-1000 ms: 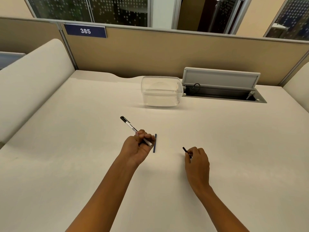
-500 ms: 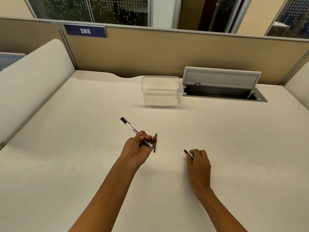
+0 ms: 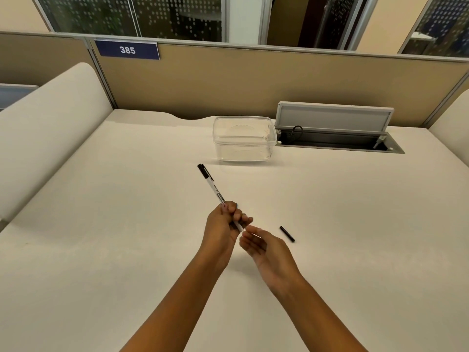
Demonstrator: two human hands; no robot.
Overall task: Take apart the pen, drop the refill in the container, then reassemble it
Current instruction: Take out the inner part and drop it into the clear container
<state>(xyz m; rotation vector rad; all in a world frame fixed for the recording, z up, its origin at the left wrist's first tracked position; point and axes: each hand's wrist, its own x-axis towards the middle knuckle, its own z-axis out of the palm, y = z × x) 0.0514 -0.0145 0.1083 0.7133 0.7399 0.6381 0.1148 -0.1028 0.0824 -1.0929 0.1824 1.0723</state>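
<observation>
My left hand point(image 3: 224, 224) grips the white pen barrel point(image 3: 215, 193), whose black end points up and away to the left. My right hand point(image 3: 264, 246) is beside the barrel's near end, with fingers relaxed and nothing in it. A small black pen piece point(image 3: 287, 233) lies on the desk just right of that hand. Only a sliver of the blue refill point(image 3: 236, 205) shows behind my left fingers. The clear plastic container point(image 3: 245, 138) stands further back on the desk.
A cable tray point(image 3: 337, 143) with its grey lid raised is set into the desk right of the container. Tan partition walls point(image 3: 253, 82) close off the back, and padded dividers stand at both sides.
My right hand let go of the small black piece, left it on the desk and moved left to the barrel's near end. My left hand now covers most of the blue refill.
</observation>
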